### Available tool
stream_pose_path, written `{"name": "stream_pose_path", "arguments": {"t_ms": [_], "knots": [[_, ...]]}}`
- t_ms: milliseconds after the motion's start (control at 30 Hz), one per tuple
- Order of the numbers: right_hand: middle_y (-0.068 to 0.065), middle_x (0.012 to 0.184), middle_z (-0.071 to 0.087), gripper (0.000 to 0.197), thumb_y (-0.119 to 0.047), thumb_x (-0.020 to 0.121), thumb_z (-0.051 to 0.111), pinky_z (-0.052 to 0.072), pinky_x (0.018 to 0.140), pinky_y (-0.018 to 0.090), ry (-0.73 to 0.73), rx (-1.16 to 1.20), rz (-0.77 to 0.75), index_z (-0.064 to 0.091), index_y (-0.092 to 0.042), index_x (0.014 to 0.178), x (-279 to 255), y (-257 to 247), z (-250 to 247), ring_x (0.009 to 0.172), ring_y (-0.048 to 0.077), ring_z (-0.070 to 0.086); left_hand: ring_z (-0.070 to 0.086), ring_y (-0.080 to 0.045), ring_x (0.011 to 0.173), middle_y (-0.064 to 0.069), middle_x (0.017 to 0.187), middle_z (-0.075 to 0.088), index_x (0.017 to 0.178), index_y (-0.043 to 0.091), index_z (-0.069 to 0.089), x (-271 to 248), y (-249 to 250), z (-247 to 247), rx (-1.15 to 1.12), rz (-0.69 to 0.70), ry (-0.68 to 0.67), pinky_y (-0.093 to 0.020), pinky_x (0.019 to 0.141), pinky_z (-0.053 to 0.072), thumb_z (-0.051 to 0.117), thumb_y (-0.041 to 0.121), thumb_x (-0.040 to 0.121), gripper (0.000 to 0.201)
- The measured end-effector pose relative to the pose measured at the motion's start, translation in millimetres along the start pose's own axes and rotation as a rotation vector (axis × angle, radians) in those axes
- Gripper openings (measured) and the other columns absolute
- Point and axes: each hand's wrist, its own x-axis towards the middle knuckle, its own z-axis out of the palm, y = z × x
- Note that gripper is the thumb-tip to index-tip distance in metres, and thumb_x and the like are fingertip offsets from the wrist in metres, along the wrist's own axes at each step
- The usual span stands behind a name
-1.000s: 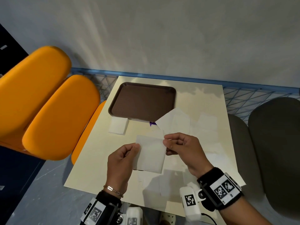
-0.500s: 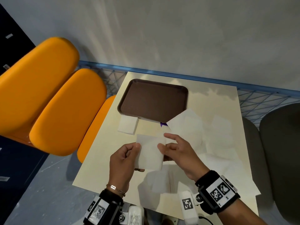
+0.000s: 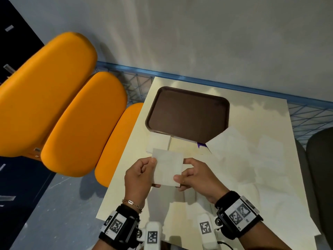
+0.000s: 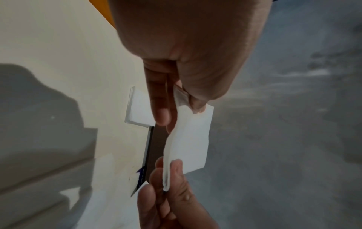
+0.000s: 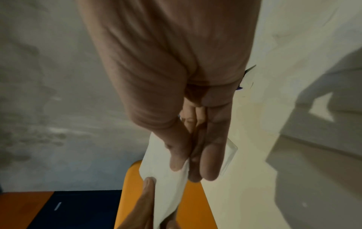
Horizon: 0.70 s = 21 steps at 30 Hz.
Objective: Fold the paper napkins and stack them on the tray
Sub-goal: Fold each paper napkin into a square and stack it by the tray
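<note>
Folded napkin [image 3: 168, 166] held above the worktop [image 3: 252, 120], left hand [image 3: 138, 177] pinching its left edge, right hand [image 3: 196, 175] pinching its right, brown tray [image 3: 153, 112] beyond

Both hands are holding a folded white paper napkin [image 3: 168, 167] above the cream table [image 3: 266, 123]. The left hand [image 3: 139, 177] is pinching its left edge between thumb and fingers; the right hand [image 3: 196, 177] is gripping its lower right corner, thumb on top. A brown tray [image 3: 187, 114] is sitting further back on the table. Another folded napkin [image 3: 158, 144] is lying just in front of the tray's near edge, and unfolded napkins [image 3: 243, 150] are spreading across the table's right side, one overlapping the tray's near right corner. Orange seat cushions [image 3: 72, 112] are standing to the left.
</note>
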Motion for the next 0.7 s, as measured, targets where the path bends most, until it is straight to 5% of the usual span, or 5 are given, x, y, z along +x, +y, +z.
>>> {"name": "stream_pose_path", "arguments": {"t_ms": [100, 267, 333, 467, 700], "knots": [[0.015, 0.085, 0.078, 0.048, 0.0, 0.086, 0.084, 0.065, 0.081, 0.041, -0.061, 0.007, 0.044, 0.062, -0.009, 0.128, 21, 4, 10, 0.085, 0.032, 0.079, 0.073, -0.015, 0.076, 0.007, 0.085, 0.076, 0.1, 0.018, 0.078, 26, -11, -7, 0.011, -0.035, 0.046, -0.038, 0.054, 0.062, 0.072, 0.027, 0.099, 0.011], [0.019, 0.088, 0.079, 0.038, 0.0, 0.088, 0.081, 0.064, 0.078, 0.038, -0.072, -0.027, 0.083, 0.066, -0.007, 0.122, 58, 5, 21, 0.082, 0.028, 0.077, 0.056, -0.006, 0.051, 0.002, 0.073, 0.071, 0.095, 0.025, 0.079, 69, -31, -12, 0.162, -0.03, 0.089, -0.031, 0.047, 0.053, 0.07, 0.032, 0.096, 0.011], [0.019, 0.089, 0.079, 0.034, -0.006, 0.09, 0.081, 0.065, 0.079, 0.04, -0.03, -0.054, 0.115, 0.067, -0.011, 0.121, 77, 5, 24, 0.079, 0.027, 0.076, 0.062, -0.009, 0.06, 0.008, 0.077, 0.074, 0.093, 0.03, 0.079, 90, -37, -12, 0.206, -0.017, 0.088, -0.031, 0.053, 0.053, 0.071, 0.036, 0.095, 0.01], [0.005, 0.072, 0.076, 0.018, -0.034, 0.091, 0.076, 0.058, 0.061, 0.041, 0.177, -0.188, 0.17, 0.073, -0.019, 0.102, 125, 10, 30, 0.058, 0.019, 0.064, 0.07, -0.008, 0.095, 0.02, 0.093, 0.076, 0.088, 0.036, 0.078, 135, -45, -6, 0.311, -0.003, 0.033, -0.034, 0.088, 0.059, 0.076, 0.036, 0.092, 0.005], [0.007, 0.082, 0.078, 0.018, -0.034, 0.085, 0.083, 0.064, 0.066, 0.044, 0.43, -0.234, 0.144, 0.075, -0.018, 0.082, 183, 12, 33, 0.067, 0.024, 0.07, 0.07, -0.017, 0.095, 0.013, 0.093, 0.076, 0.097, 0.025, 0.081, 192, -54, 17, 0.406, -0.033, -0.003, -0.029, 0.087, 0.054, 0.08, 0.034, 0.09, 0.011]]}}
